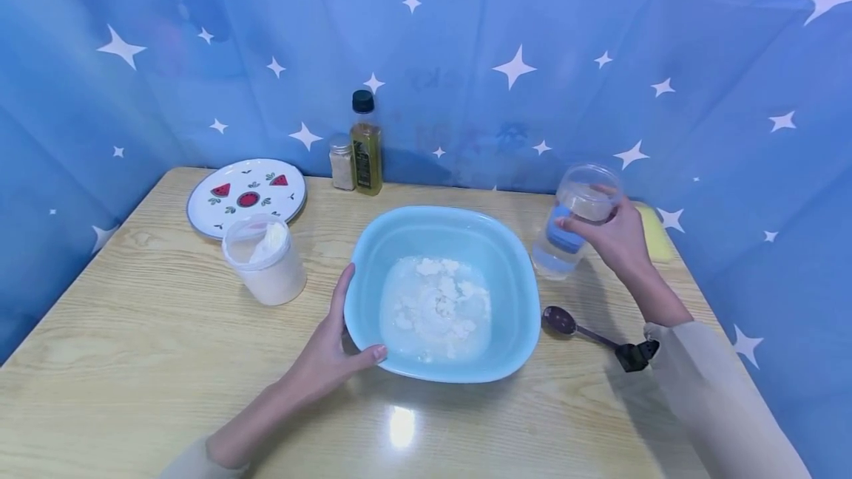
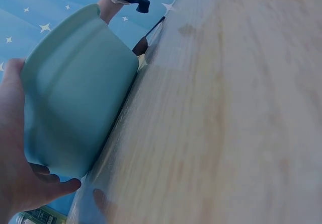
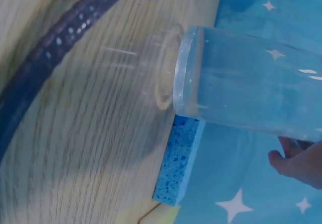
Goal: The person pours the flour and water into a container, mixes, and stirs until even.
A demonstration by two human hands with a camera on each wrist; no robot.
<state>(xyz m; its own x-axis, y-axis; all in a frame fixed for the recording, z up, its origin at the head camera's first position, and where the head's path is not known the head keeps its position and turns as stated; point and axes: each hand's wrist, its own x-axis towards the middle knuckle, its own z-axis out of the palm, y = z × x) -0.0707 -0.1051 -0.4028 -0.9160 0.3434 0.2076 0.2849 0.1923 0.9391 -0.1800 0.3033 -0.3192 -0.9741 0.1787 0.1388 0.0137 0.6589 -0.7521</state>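
A light blue basin (image 1: 439, 224) stands on the table with white powder (image 1: 435, 305) lying in cloudy liquid on its bottom. My left hand (image 1: 333, 350) grips the near left side of the basin, thumb at the rim; the left wrist view shows fingers around its outer wall (image 2: 75, 98). To the right of the basin, my right hand (image 1: 615, 239) holds a tall clear cup (image 1: 562, 261) near its top. Low in the right wrist view, the cup's base (image 3: 186, 73) is close to the tabletop; whether it touches I cannot tell. A dark spoon (image 1: 559, 320) lies in front of the cup.
Left of the basin stands a clear tub (image 1: 273, 279) of white powder, with a watermelon-patterned plate (image 1: 266, 176) behind it. An oil bottle (image 1: 367, 157) and a small jar (image 1: 342, 166) stand at the back. A blue sponge (image 3: 176, 163) and a yellow item (image 1: 655, 235) lie by the cup.
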